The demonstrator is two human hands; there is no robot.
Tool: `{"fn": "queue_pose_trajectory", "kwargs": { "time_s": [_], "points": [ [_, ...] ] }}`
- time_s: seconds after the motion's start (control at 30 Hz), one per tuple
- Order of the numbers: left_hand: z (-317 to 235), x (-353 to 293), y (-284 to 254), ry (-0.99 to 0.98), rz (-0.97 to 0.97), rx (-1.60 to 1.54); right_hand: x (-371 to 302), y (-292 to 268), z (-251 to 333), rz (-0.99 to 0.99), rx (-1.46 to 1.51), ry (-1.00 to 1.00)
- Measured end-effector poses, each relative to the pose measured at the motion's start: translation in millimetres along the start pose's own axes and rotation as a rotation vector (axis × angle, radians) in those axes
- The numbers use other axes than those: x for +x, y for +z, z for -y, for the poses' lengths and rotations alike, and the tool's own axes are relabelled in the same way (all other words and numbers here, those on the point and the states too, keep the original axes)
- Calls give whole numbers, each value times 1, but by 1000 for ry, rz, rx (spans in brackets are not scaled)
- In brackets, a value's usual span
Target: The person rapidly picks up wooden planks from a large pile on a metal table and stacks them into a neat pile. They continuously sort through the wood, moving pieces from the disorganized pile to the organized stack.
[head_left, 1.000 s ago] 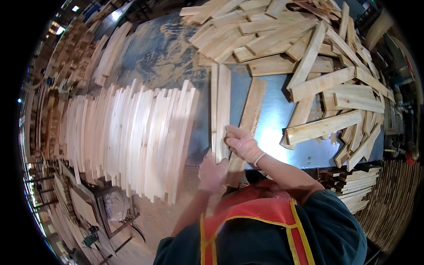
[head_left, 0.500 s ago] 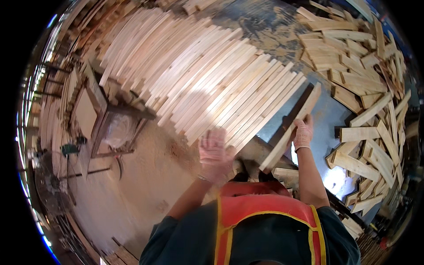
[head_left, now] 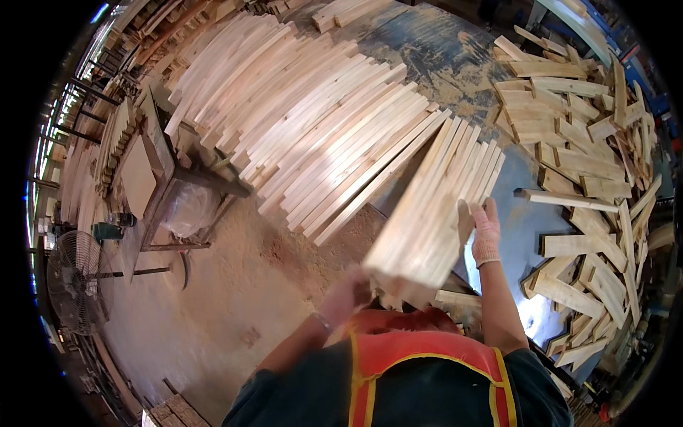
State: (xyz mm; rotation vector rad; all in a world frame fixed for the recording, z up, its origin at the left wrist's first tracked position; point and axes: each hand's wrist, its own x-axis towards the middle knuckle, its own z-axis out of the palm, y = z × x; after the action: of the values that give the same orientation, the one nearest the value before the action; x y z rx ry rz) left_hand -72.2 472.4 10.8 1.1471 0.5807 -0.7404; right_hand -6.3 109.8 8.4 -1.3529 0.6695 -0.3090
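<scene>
A bundle of pale wooden strips (head_left: 435,203) lies slanted in front of me, swung apart from the wide row of similar strips (head_left: 306,121) on its left. My right hand (head_left: 486,231), in a pale pinkish glove, grips the bundle's right edge with fingers and thumb. At the bundle's near left corner is my left hand (head_left: 345,295), gloved too; motion smears its fingers, so their hold is unclear. The near ends of the strips are also blurred. A dark gap separates the bundle from the row's last strips.
To the right a heap of loose short boards (head_left: 583,164) covers part of the blue-grey tabletop (head_left: 523,206). On the left stand a wooden bench (head_left: 192,178) and a floor fan (head_left: 75,281). Sawdust lies on the floor (head_left: 228,306). A stack of boards (head_left: 348,13) sits at the far end.
My right hand no longer holds the single board; a board now juts from the heap's left edge. Several strips have swung away from the row to the right. My left hand has moved nearer me.
</scene>
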Motion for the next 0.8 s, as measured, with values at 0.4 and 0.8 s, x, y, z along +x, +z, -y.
{"fn": "queue_pose_trajectory", "kwargs": {
  "time_s": [0.4,0.8],
  "points": [
    [-111,135,204,188,-47,1637,37,-81,-44,241,-254,113],
    [-235,34,308,906,32,1147,65,-65,142,115,-137,-70]
  ]
}}
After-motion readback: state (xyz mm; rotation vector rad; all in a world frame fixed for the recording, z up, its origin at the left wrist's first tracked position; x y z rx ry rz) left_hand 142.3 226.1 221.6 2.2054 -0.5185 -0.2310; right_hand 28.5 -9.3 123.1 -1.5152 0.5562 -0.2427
